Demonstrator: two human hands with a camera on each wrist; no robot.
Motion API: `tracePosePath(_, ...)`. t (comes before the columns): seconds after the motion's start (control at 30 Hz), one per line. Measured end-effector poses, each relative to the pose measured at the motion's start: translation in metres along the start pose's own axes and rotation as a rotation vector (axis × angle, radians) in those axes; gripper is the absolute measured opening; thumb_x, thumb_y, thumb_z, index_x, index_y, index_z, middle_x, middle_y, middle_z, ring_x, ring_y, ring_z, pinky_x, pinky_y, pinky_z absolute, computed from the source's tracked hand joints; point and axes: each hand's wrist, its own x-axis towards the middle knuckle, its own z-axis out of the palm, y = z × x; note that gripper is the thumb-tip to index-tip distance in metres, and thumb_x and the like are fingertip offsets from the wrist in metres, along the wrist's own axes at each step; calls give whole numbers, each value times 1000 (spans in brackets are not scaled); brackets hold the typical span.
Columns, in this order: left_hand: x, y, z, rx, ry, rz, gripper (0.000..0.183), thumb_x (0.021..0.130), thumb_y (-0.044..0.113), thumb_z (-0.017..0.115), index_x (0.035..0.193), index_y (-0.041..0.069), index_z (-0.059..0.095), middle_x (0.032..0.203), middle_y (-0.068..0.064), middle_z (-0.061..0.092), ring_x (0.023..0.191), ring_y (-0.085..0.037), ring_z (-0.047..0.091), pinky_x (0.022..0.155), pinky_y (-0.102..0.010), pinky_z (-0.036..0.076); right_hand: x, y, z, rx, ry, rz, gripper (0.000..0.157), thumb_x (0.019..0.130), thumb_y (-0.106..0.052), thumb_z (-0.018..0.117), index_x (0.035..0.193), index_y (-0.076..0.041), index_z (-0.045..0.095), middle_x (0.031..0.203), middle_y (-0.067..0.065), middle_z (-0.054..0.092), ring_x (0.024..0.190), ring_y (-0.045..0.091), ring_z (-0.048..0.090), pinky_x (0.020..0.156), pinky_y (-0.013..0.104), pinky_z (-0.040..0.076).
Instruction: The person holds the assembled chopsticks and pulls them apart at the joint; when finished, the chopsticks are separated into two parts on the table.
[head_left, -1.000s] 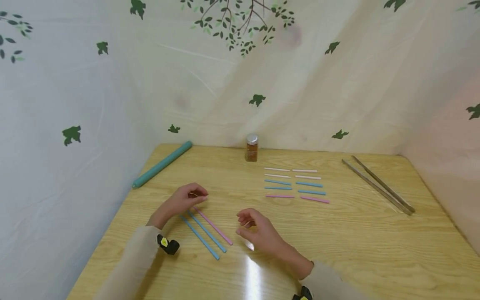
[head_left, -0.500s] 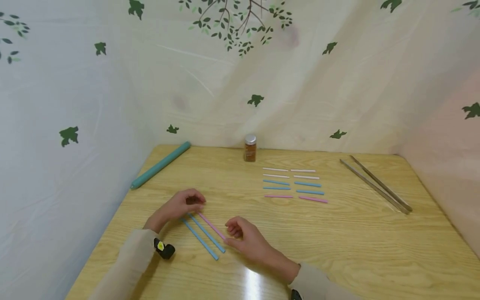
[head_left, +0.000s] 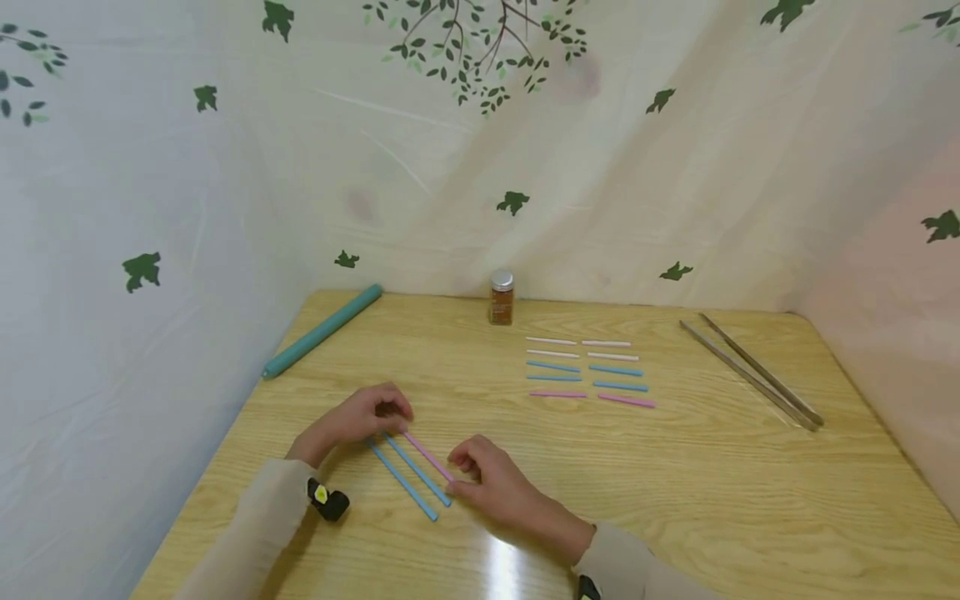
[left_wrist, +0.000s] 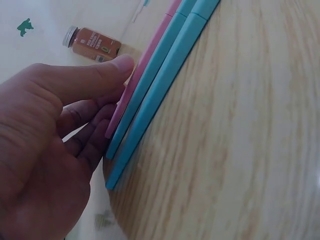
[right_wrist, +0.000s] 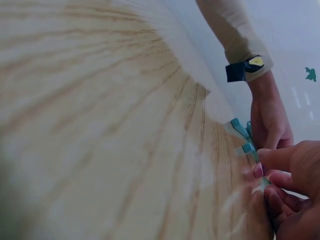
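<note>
A pink chopstick (head_left: 427, 455) lies slantwise between my hands, with a joint line across it in the left wrist view. My left hand (head_left: 372, 413) pinches its far, thinner end between thumb and fingers. The near, thicker end is pinched by my right hand (head_left: 491, 477), whose fingertips hide that end in the head view. Two blue chopsticks, the middle one (head_left: 418, 471) and the outer one (head_left: 405, 482), lie alongside on the table (head_left: 712, 500). My left hand covers their far tips in the head view.
Several shorter stick pieces, white, blue (head_left: 615, 369) and pink (head_left: 626, 400), lie in two columns further right. A silver-lidded spice jar (head_left: 502, 298) stands by the back edge. Long metal tongs (head_left: 750, 371) lie at right, a green roll (head_left: 322, 332) at back left.
My right hand has moved left onto the pink chopstick's near end. My left hand has come down slightly onto its far end. The blue chopsticks stay almost where they were.
</note>
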Motion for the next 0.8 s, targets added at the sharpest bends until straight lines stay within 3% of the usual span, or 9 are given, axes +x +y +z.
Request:
tracePosePath(0.13, 1, 1, -1, 41, -18, 32, 8, 86, 15, 71, 94, 13, 69, 97, -3, 61, 89, -13, 55, 80, -26, 47, 1, -1, 0, -59, 0, -14, 26, 84, -21, 72, 107, -9, 64, 99, -3, 54, 90, 9, 50, 79, 20, 46)
tracePosePath(0.33, 1, 3, -2, 62, -40, 5, 5, 86, 16, 72, 90, 15, 70, 96, 0, 59, 88, -11, 54, 80, -26, 47, 2, -1, -1, -97, -5, -9, 22, 85, -21, 73, 104, -11, 67, 97, -4, 54, 84, 7, 49, 75, 19, 44)
tracePosePath(0.8, 2, 3, 3, 90, -30, 14, 8, 83, 16, 75, 87, 10, 71, 98, -8, 59, 87, -19, 55, 77, -27, 49, 3, -3, -3, -135, -9, 3, 15, 86, -18, 71, 99, -11, 67, 96, -4, 55, 85, 7, 50, 76, 20, 45)
